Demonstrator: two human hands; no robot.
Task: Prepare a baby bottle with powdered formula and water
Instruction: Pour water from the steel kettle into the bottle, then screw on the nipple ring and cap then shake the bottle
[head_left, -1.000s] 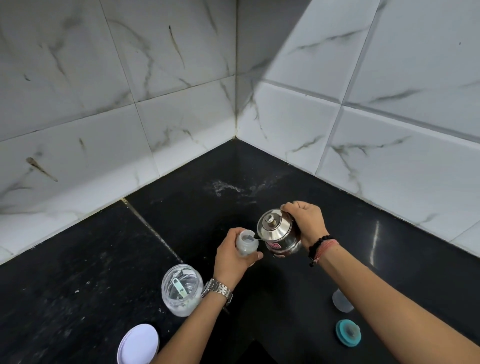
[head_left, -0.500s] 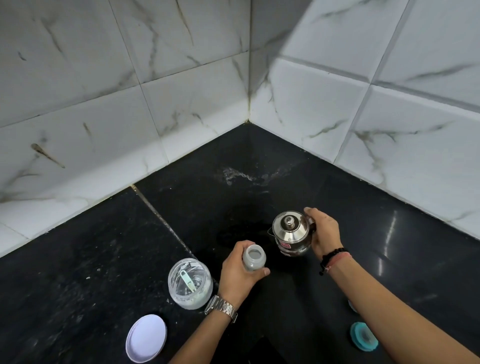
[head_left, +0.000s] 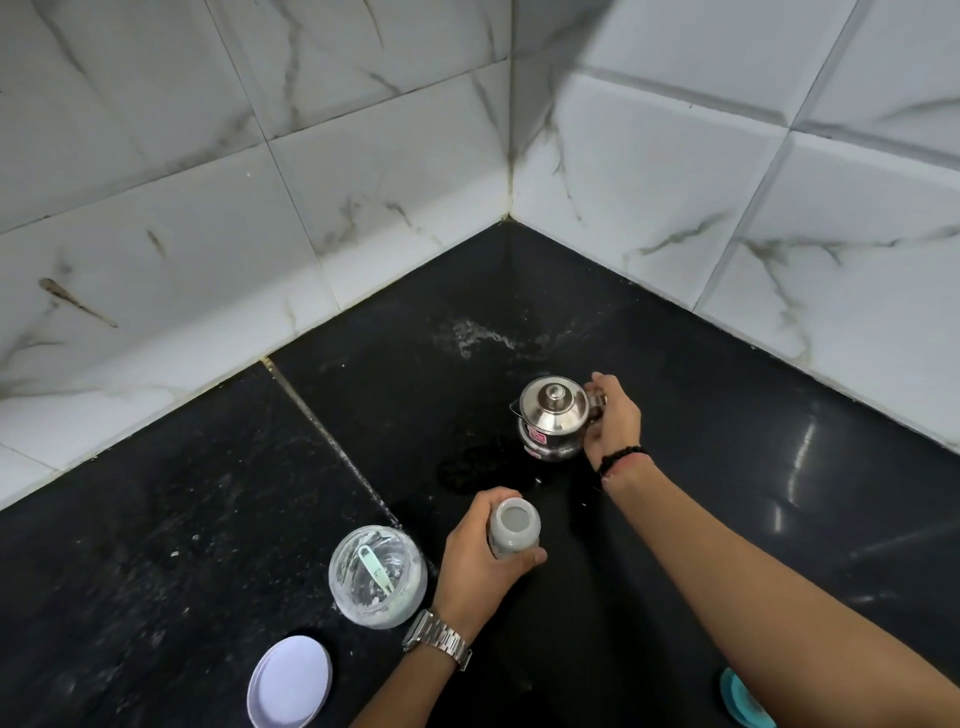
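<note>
Standing on the black polished stone counter (head_left: 218, 519), largest first: the clear round glass jar (head_left: 377, 576), lid off, powder at the bottom and a pale green plastic scoop (head_left: 375, 567) inside, likely heavy and breakable, best held round its belly. The small lidded stainless steel kettle (head_left: 554, 419) sits upright near the corner; the right hand (head_left: 613, 421) curls round its side handle, rigid, probably slick when wet. The small translucent plastic baby bottle (head_left: 514, 534), open-topped, light, is clamped round its body by the left hand (head_left: 480, 558), just beside the jar.
</note>
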